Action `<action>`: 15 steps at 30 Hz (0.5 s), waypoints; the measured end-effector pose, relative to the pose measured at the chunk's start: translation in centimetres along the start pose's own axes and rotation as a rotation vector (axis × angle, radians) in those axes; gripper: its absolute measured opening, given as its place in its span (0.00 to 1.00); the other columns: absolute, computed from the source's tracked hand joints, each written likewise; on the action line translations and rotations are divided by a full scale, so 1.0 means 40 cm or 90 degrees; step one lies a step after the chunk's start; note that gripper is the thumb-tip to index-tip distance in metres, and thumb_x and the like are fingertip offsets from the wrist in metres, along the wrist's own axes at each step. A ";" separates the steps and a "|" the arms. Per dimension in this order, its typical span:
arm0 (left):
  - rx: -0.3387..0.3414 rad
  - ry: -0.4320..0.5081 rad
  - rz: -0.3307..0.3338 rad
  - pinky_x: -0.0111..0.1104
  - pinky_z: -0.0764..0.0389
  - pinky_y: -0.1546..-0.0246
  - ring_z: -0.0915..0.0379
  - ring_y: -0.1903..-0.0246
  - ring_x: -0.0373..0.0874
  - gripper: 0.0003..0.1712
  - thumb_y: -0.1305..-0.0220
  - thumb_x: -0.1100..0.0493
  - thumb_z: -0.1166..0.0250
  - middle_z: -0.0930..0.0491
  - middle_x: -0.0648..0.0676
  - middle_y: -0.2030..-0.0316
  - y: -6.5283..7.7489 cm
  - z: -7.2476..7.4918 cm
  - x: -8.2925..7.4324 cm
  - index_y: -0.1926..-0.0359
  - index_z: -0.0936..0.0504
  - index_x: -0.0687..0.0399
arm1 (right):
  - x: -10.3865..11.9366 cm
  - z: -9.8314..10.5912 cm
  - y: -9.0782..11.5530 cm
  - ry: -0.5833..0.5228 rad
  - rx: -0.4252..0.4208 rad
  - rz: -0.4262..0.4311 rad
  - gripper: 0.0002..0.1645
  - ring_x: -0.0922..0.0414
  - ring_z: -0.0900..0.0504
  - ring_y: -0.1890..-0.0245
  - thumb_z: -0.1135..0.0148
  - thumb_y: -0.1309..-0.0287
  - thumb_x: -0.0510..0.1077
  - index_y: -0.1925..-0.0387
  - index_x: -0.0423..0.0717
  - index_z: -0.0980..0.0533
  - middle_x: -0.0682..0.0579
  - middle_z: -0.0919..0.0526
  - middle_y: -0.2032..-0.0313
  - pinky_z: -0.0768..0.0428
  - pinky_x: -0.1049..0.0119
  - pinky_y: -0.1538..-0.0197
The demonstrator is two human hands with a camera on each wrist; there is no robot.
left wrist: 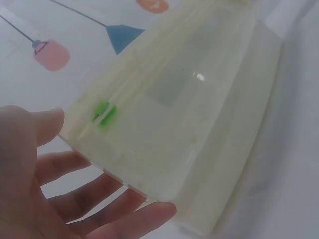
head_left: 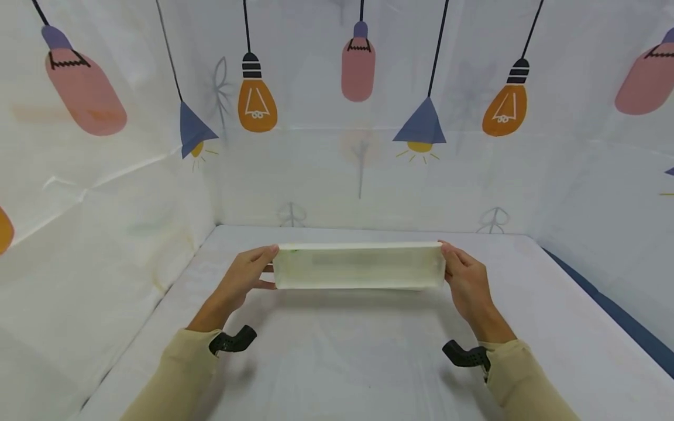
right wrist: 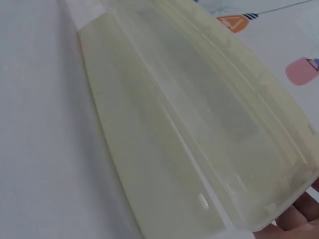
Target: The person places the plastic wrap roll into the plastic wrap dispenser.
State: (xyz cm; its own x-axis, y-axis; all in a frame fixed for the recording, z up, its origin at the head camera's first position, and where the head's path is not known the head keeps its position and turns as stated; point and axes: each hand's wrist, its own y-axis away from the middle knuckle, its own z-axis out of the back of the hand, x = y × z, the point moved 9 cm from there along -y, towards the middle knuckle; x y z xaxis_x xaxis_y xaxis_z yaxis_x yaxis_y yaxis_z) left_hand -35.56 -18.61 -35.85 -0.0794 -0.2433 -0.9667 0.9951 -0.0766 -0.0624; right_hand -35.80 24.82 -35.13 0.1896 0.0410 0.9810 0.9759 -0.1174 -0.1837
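A long, pale yellow translucent plastic bin [head_left: 358, 266] is held up at the middle of the table, its long side running left to right. A small green mark [left wrist: 104, 113] shows near its left end. My left hand [head_left: 250, 272] holds that end, thumb by the upper corner and fingers spread along the end's edge. At the opposite end my right hand [head_left: 466, 280] grips the bin, thumb near the top corner. In the right wrist view only some fingers [right wrist: 296, 216] show, at the lower right beneath the bin's end.
A white-covered table [head_left: 358, 362] lies beneath the bin. White sheeting [head_left: 326, 169] printed with lamps and bulbs hangs behind and at both sides. A dark blue strip [head_left: 605, 298] runs along the right edge. Black bands [head_left: 231, 340] are on both wrists.
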 end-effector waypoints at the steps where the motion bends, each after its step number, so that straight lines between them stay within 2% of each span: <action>1: -0.002 -0.002 -0.010 0.44 0.14 0.60 0.24 0.46 0.58 0.37 0.27 0.37 0.44 0.25 0.63 0.41 -0.003 0.003 -0.006 0.33 0.27 0.61 | -0.002 -0.003 -0.002 -0.001 0.001 -0.007 0.43 0.52 0.29 0.35 0.44 0.31 0.60 0.27 0.36 0.38 0.41 0.35 0.29 0.27 0.66 0.38; 4: -0.005 -0.003 -0.043 0.44 0.15 0.58 0.26 0.43 0.60 0.37 0.27 0.38 0.43 0.26 0.63 0.39 -0.010 0.012 -0.025 0.31 0.29 0.60 | -0.002 -0.015 -0.008 -0.011 0.026 -0.019 0.43 0.48 0.35 0.30 0.46 0.30 0.61 0.24 0.43 0.41 0.44 0.38 0.27 0.33 0.53 0.31; 6: -0.008 -0.008 -0.066 0.44 0.15 0.56 0.27 0.41 0.60 0.38 0.27 0.38 0.43 0.27 0.63 0.37 -0.013 0.015 -0.037 0.29 0.30 0.60 | 0.000 -0.017 -0.009 0.009 0.043 -0.020 0.41 0.46 0.38 0.28 0.49 0.29 0.63 0.23 0.48 0.42 0.45 0.39 0.26 0.37 0.46 0.31; 10: -0.018 0.001 -0.102 0.44 0.16 0.53 0.30 0.38 0.60 0.36 0.26 0.42 0.43 0.30 0.63 0.33 -0.015 0.019 -0.050 0.28 0.33 0.61 | 0.012 -0.018 -0.010 0.039 0.077 -0.018 0.40 0.44 0.38 0.28 0.52 0.27 0.63 0.22 0.52 0.43 0.43 0.40 0.26 0.32 0.47 0.34; 15: -0.021 0.028 -0.126 0.45 0.19 0.48 0.34 0.34 0.58 0.37 0.25 0.43 0.43 0.35 0.61 0.30 -0.020 0.023 -0.051 0.27 0.35 0.61 | 0.024 -0.020 -0.014 0.064 0.095 -0.023 0.41 0.42 0.37 0.29 0.49 0.28 0.63 0.22 0.50 0.44 0.42 0.39 0.27 0.31 0.45 0.34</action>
State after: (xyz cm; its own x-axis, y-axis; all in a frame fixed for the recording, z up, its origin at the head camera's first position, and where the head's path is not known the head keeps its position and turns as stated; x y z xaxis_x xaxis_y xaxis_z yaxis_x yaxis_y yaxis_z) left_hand -36.25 -18.95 -33.58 -0.2710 -0.1835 -0.9449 0.9620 -0.0870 -0.2590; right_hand -36.26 24.15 -34.03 0.1501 -0.0574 0.9870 0.9884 0.0305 -0.1485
